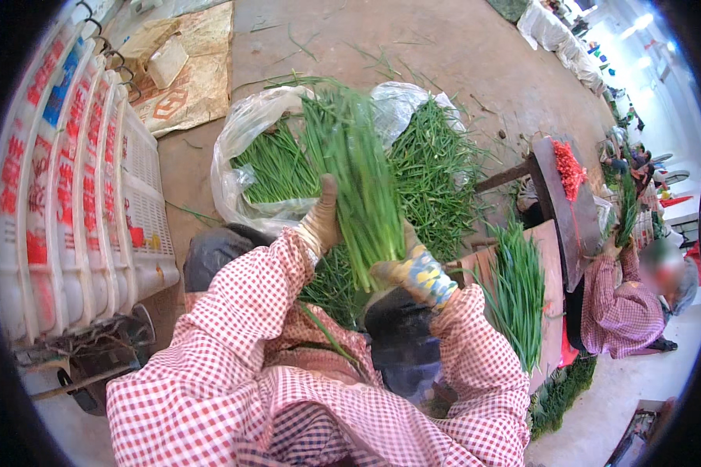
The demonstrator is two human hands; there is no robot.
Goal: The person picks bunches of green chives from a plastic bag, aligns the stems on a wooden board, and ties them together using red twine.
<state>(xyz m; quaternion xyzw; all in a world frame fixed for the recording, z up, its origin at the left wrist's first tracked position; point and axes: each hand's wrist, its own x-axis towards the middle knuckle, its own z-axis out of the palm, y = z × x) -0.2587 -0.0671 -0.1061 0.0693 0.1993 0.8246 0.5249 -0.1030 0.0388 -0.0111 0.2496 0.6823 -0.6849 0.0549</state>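
A thick bunch of long green chives is held up in front of me, its pale cut ends toward my lap and its leaf tips pointing away. My left hand, in a tan glove, is closed round the bunch's left side with the thumb up. My right hand, in a blue and yellow patterned glove, grips the lower right side near the cut ends. Beyond the bunch, a clear plastic bag holds more chives. A large loose heap of chives lies to the right.
White plastic crates are stacked at left, near a flattened sack. At right, cut chives lie on a board, beside a dark bench bearing red bands. A co-worker holds greens farther right.
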